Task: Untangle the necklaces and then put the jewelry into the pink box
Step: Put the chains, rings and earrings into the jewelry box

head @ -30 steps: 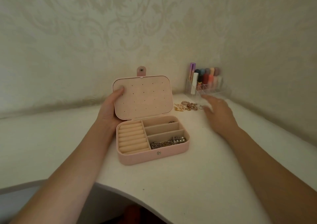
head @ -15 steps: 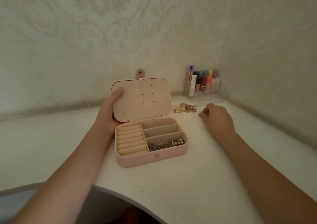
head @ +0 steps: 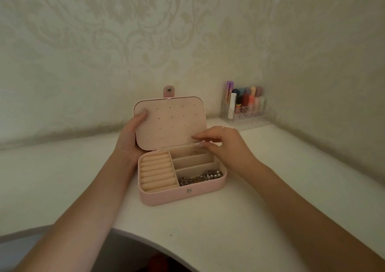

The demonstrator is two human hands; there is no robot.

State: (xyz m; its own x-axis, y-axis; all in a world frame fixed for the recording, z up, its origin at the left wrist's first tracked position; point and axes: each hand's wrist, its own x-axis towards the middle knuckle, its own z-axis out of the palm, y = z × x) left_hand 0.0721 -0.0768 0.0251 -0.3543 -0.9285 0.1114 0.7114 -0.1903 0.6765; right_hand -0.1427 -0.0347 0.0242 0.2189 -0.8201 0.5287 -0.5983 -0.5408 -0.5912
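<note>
The pink box [head: 166, 196] stands open on the white table [head: 281, 188]. My left hand [head: 129, 138] grips the left edge of its raised lid [head: 173, 123], thumb on the inner face. A silver chain with beads [head: 200, 178] fills the front right compartment. A small piece [head: 195, 152] lies in the back compartment. My right hand [head: 227, 144] hovers over that back compartment, fingers stretched left and blurred, with nothing visible between them. The gold jewelry pile behind the box is hidden by this hand.
A clear organiser [head: 245, 111] with coloured cosmetic tubes stands in the back right corner against the patterned wall. The table's curved front edge [head: 145, 235] cuts in below the box. The box's ring rolls [head: 156, 171] hold nothing.
My right hand left the table beside the gold pile, where it had curled, and moved left over the box's back compartment with fingers stretched. My left hand kept its hold on the lid.
</note>
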